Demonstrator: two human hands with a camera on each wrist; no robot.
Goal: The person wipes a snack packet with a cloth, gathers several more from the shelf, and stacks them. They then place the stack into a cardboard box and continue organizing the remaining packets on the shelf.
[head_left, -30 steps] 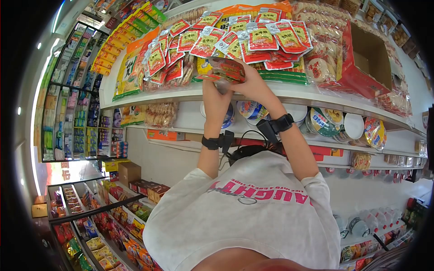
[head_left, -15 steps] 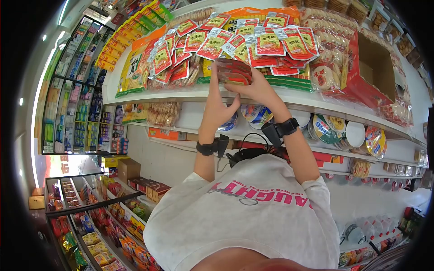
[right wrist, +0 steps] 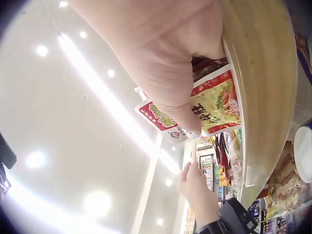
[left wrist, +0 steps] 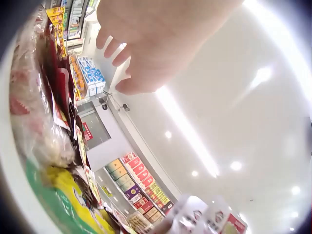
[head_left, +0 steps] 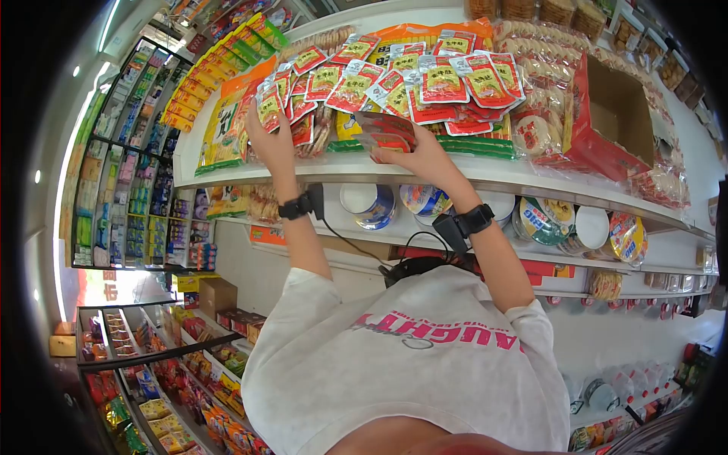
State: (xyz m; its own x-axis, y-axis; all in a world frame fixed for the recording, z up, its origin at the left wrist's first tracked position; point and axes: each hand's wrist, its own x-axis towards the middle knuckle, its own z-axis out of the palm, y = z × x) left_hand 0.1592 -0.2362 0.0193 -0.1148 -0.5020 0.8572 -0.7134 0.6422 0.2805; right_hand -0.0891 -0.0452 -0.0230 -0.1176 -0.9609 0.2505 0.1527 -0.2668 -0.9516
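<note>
Red-and-yellow snack packets (head_left: pixel 442 80) lie in a loose pile on the white shelf, on top of larger bags. In the head view my right hand (head_left: pixel 431 161) holds a small stack of such packets (head_left: pixel 385 130) at the shelf's front edge. The right wrist view shows the thumb across the yellow-and-red front of the nearest packet (right wrist: pixel 219 105). My left hand (head_left: pixel 273 148) reaches up to the pile's left end, its fingertips right at a packet (head_left: pixel 269 105) there. In the left wrist view, the fingers and thumb (left wrist: pixel 129 87) stand apart with nothing between them.
An open red cardboard box (head_left: pixel 610 117) stands on the shelf at right, beside bagged round crackers (head_left: pixel 535 133). Under the shelf's front edge (head_left: pixel 334 176) are instant noodle tubs (head_left: pixel 546 220). A thin black cable (head_left: pixel 345 239) runs from the left wrist band.
My left hand has let go of the stack and moved left to the pile's left end. My right hand keeps the packets near the shelf edge.
</note>
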